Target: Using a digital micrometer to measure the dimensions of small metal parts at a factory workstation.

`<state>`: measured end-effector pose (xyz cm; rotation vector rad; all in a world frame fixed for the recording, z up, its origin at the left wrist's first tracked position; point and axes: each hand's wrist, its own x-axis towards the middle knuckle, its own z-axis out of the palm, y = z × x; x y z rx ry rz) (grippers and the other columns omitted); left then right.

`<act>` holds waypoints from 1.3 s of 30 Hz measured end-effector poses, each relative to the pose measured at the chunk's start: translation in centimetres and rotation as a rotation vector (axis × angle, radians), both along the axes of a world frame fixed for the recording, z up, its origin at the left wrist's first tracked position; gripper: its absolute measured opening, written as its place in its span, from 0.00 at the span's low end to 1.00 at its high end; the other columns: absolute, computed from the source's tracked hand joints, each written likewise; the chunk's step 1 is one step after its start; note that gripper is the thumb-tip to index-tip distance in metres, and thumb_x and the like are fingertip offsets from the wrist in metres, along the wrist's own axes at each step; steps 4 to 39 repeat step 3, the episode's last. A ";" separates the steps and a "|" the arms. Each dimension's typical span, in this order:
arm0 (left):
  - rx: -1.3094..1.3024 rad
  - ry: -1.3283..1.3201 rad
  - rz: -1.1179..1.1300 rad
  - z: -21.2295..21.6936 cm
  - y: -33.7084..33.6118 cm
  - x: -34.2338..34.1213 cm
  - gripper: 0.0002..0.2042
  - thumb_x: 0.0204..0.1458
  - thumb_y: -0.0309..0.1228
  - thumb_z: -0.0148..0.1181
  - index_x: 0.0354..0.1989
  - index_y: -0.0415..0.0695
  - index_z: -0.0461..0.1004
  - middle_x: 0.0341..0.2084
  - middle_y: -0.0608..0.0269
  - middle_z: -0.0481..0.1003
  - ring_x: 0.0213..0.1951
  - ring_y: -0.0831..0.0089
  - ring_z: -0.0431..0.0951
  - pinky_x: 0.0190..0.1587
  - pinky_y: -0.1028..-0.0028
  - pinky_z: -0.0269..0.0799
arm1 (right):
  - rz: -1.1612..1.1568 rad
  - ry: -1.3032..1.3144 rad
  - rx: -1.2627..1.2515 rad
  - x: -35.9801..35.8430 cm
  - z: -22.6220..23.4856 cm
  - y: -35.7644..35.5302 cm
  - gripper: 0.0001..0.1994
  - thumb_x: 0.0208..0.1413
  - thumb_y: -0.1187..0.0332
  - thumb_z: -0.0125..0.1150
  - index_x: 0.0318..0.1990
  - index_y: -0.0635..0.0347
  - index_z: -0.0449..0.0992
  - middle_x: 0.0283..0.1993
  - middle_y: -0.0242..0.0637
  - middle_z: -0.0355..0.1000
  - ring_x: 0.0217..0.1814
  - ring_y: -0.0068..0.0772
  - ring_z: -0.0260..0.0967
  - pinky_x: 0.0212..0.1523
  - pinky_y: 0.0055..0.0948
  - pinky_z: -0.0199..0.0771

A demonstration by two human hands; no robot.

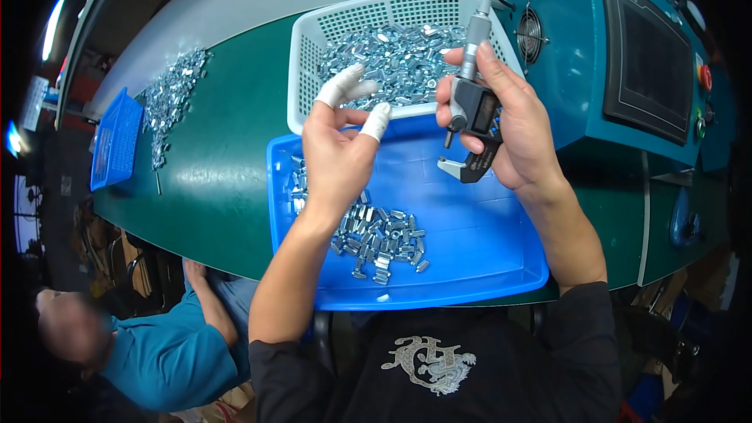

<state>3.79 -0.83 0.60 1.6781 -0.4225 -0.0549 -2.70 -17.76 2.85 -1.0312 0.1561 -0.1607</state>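
Note:
My right hand grips a digital micrometer with a silver thimble, a dark display body and a black frame. The micrometer's jaw gap points down over the blue tray, and no part shows between its faces. White finger covers sit on the thumb and fingers of my left hand, which hovers at the near rim of the white basket with thumb and fingers apart. Many small shiny metal parts, like hex standoffs, fill the basket. More metal parts lie loose in the left half of the tray, partly behind my left forearm.
At the right stands a teal machine with a dark screen and a red button. A heap of metal parts lies on the green table at the left, beside a small blue basket. A seated person is at the lower left.

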 end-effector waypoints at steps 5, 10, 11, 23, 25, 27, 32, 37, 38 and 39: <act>0.661 -0.153 -0.124 0.3 2.8 1.6 0.26 0.46 0.27 0.65 0.55 0.42 0.65 0.44 0.58 0.75 0.26 0.78 0.73 0.27 0.75 0.73 | 0.016 0.014 0.020 0.1 -0.2 -0.2 0.22 0.63 0.52 0.41 0.50 0.63 0.65 0.31 0.39 0.71 0.28 0.24 0.72 0.12 0.14 0.63; 0.661 -0.153 -0.124 0.3 2.8 1.6 0.26 0.46 0.27 0.65 0.55 0.42 0.65 0.44 0.58 0.75 0.26 0.78 0.73 0.27 0.75 0.73 | 0.016 0.014 0.020 0.1 -0.2 -0.2 0.22 0.63 0.52 0.41 0.50 0.63 0.65 0.31 0.39 0.71 0.28 0.24 0.72 0.12 0.14 0.63; 0.661 -0.153 -0.124 0.3 2.8 1.6 0.26 0.46 0.27 0.65 0.55 0.42 0.65 0.44 0.58 0.75 0.26 0.78 0.73 0.27 0.75 0.73 | 0.016 0.014 0.020 0.1 -0.2 -0.2 0.22 0.63 0.52 0.41 0.50 0.63 0.65 0.31 0.39 0.71 0.28 0.24 0.72 0.12 0.14 0.63; 0.661 -0.153 -0.124 0.3 2.8 1.6 0.26 0.46 0.27 0.65 0.55 0.42 0.65 0.44 0.58 0.75 0.26 0.78 0.73 0.27 0.75 0.73 | 0.016 0.014 0.020 0.1 -0.2 -0.2 0.22 0.63 0.52 0.41 0.50 0.63 0.65 0.31 0.39 0.71 0.28 0.24 0.72 0.12 0.14 0.63; 0.661 -0.153 -0.124 0.3 2.8 1.6 0.26 0.46 0.27 0.65 0.55 0.42 0.65 0.44 0.58 0.75 0.26 0.78 0.73 0.27 0.75 0.73 | 0.016 0.014 0.020 0.1 -0.2 -0.2 0.22 0.63 0.52 0.41 0.50 0.63 0.65 0.31 0.39 0.71 0.28 0.24 0.72 0.12 0.14 0.63; 0.661 -0.153 -0.124 0.3 2.8 1.6 0.26 0.46 0.27 0.65 0.55 0.42 0.65 0.44 0.58 0.75 0.26 0.78 0.73 0.27 0.75 0.73 | 0.016 0.014 0.020 0.1 -0.2 -0.2 0.22 0.63 0.52 0.41 0.50 0.63 0.65 0.31 0.39 0.71 0.28 0.24 0.72 0.12 0.14 0.63; 0.661 -0.153 -0.124 0.3 2.8 1.6 0.26 0.46 0.27 0.65 0.55 0.42 0.65 0.44 0.58 0.75 0.26 0.78 0.73 0.27 0.75 0.73 | 0.016 0.014 0.020 0.1 -0.2 -0.2 0.22 0.63 0.52 0.41 0.50 0.63 0.65 0.31 0.39 0.71 0.28 0.24 0.72 0.12 0.14 0.63; 0.661 -0.153 -0.124 0.3 2.8 1.6 0.26 0.46 0.27 0.65 0.55 0.42 0.65 0.44 0.58 0.75 0.26 0.78 0.73 0.27 0.75 0.73 | 0.016 0.014 0.020 0.1 -0.2 -0.2 0.22 0.63 0.52 0.41 0.50 0.63 0.65 0.31 0.39 0.71 0.28 0.24 0.72 0.12 0.14 0.63; 0.661 -0.153 -0.124 0.3 2.8 1.6 0.26 0.46 0.27 0.65 0.55 0.42 0.65 0.44 0.58 0.75 0.26 0.78 0.73 0.27 0.75 0.73 | 0.016 0.014 0.020 0.1 -0.2 -0.2 0.22 0.63 0.52 0.41 0.50 0.63 0.65 0.31 0.39 0.71 0.28 0.24 0.72 0.12 0.14 0.63; 0.661 -0.153 -0.124 0.3 2.8 1.6 0.26 0.46 0.27 0.65 0.55 0.42 0.65 0.44 0.58 0.75 0.26 0.78 0.73 0.27 0.75 0.73 | 0.016 0.014 0.020 0.1 -0.2 -0.2 0.22 0.63 0.52 0.41 0.50 0.63 0.65 0.31 0.39 0.71 0.28 0.24 0.72 0.12 0.14 0.63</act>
